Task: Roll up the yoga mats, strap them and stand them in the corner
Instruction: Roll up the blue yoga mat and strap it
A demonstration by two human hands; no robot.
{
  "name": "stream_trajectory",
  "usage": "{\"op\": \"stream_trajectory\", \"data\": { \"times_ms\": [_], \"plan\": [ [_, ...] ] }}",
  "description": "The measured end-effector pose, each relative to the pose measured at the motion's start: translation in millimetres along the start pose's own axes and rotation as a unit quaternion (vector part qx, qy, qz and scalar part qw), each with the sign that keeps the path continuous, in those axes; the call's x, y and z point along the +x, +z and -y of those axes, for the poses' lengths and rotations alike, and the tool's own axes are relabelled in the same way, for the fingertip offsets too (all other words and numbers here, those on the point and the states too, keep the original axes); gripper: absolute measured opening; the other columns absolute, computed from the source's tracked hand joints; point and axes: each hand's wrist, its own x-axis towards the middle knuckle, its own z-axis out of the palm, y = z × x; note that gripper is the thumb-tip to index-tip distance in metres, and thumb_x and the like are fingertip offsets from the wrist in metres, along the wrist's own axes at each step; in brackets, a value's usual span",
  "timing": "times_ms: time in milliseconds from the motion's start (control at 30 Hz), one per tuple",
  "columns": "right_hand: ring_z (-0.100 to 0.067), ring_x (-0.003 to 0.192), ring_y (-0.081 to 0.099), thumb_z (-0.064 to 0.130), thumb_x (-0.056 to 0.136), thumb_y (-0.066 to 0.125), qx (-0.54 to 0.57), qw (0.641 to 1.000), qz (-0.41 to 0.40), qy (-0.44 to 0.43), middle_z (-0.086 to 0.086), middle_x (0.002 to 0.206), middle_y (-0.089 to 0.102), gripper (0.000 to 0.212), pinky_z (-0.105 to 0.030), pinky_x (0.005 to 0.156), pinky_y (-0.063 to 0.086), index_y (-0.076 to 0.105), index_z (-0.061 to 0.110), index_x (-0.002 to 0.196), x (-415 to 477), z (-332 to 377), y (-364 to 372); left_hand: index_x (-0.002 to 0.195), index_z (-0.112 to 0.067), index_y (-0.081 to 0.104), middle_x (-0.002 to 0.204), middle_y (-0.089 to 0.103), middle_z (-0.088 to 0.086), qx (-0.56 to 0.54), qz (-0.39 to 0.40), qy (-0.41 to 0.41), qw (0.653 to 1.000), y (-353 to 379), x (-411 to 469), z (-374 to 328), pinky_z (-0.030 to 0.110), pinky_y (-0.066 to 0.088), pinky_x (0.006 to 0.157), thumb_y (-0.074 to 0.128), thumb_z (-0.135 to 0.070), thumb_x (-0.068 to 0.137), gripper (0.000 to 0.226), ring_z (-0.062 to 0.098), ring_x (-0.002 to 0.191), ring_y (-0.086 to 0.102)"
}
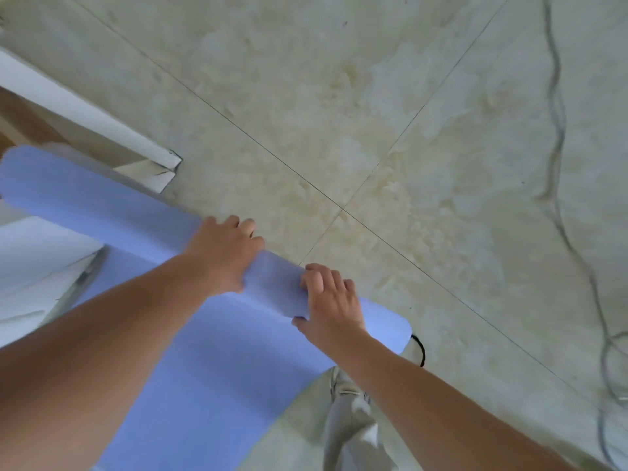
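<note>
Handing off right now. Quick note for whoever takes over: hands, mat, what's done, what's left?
Hands: left grip and right grip both hold the rolled part of the blue yoga mat, fingers curled over it.
Mat: on the tiled floor, partly rolled; the flat stretch runs toward the person.
A black loop lies by the roll's right end, possibly a strap.
Done: roll begun.
Left: finish rolling, strap, stand in corner.

Floor (390, 96): pale cream marble-look tiles, glossy; thin dark grout lines (342, 209) crossing near the middle. Grey cable (557, 107): lies loose along the right side. White trim corner (163, 166), brown wood panel (20, 120): left.
</note>
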Motion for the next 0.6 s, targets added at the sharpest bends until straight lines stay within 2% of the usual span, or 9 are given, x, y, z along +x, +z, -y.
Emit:
{"op": "stream_trajectory", "data": {
  "times_ms": [67,100,200,267,333,400,467,533,600],
  "plan": [
    [-0.027,0.082,0.062,0.023,0.039,0.095,0.005,0.999,-0.030,0.009,-0.004,0.103,0.061,0.084,-0.035,0.065,0.051,0.041,0.019,0.102,-5,13,-16,0.119,-0.026,0.053,0.123,0.045,0.000,-0.001,-0.080,-0.019,0.997,-1,-20,3,0.033,0.039,0.077,0.065,-0.037,0.089,0.034,0.023,0.115,0.049],
    [-0.027,0.083,0.061,0.020,0.044,0.094,0.004,0.999,-0.039,0.013,-0.004,0.102,0.059,0.082,-0.034,0.067,0.050,0.041,0.019,0.105,-6,20,-25,0.118,-0.026,0.054,0.120,0.048,0.000,-0.010,-0.089,-0.026,0.996,-2,-30,4,0.033,0.040,0.075,0.061,-0.034,0.093,0.027,0.023,0.114,0.052],
    [-0.026,0.095,0.057,0.029,0.059,0.090,-0.024,1.000,-0.012,0.012,-0.004,0.109,0.052,0.076,-0.034,0.080,0.048,0.038,0.020,0.115,-18,41,-51,0.123,-0.025,0.050,0.124,0.055,-0.001,-0.062,-0.037,-0.028,0.997,-8,-66,8,0.032,0.036,0.074,0.049,-0.036,0.101,0.025,0.024,0.117,0.058],
    [-0.026,0.089,0.058,0.042,0.043,0.095,-0.061,0.998,-0.021,0.004,-0.005,0.105,0.054,0.089,-0.037,0.076,0.051,0.044,0.017,0.112,-36,62,-67,0.122,-0.025,0.050,0.127,0.057,-0.001,-0.111,0.001,-0.016,0.994,-15,-98,15,0.033,0.040,0.080,0.050,-0.040,0.100,0.027,0.025,0.118,0.058],
    [-0.028,0.101,0.057,0.052,0.035,0.094,-0.092,0.995,-0.040,-0.010,-0.007,0.116,0.056,0.103,-0.048,0.088,0.053,0.046,0.015,0.118,-61,92,-81,0.116,-0.025,0.051,0.125,0.060,-0.001,-0.164,0.035,-0.006,0.986,-27,-143,23,0.031,0.039,0.081,0.055,-0.043,0.097,0.026,0.025,0.117,0.058],
    [-0.029,0.120,0.050,0.057,0.036,0.092,-0.116,0.992,-0.050,-0.027,-0.009,0.130,0.055,0.115,-0.057,0.101,0.045,0.043,0.011,0.129,-91,126,-98,0.100,-0.027,0.048,0.112,0.064,-0.001,-0.210,0.048,-0.005,0.977,-40,-199,29,0.028,0.037,0.072,0.061,-0.041,0.094,0.020,0.024,0.104,0.062],
    [-0.029,0.127,0.045,0.059,0.037,0.091,-0.119,0.990,-0.055,-0.041,-0.010,0.135,0.054,0.122,-0.060,0.105,0.041,0.040,0.008,0.135,-122,168,-116,0.086,-0.024,0.047,0.086,0.063,-0.001,-0.268,0.052,-0.012,0.962,-45,-262,31,0.025,0.038,0.060,0.067,-0.037,0.089,0.024,0.019,0.072,0.060],
    [-0.029,0.123,0.046,0.056,0.040,0.092,-0.104,0.989,-0.080,-0.069,-0.010,0.130,0.057,0.120,-0.060,0.106,0.040,0.040,0.006,0.135,-155,217,-137,0.076,-0.023,0.049,0.072,0.056,-0.001,-0.321,0.051,-0.020,0.946,-39,-328,32,0.024,0.037,0.054,0.071,-0.033,0.085,0.026,0.016,0.056,0.049],
    [-0.031,0.109,0.055,0.048,0.042,0.093,-0.079,0.985,-0.114,-0.104,-0.010,0.117,0.060,0.111,-0.059,0.105,0.042,0.042,0.006,0.131,-196,272,-157,0.073,-0.025,0.051,0.074,0.055,-0.001,-0.356,0.046,-0.021,0.933,-28,-400,29,0.026,0.036,0.054,0.073,-0.032,0.082,0.026,0.017,0.056,0.047]
  ]
}}
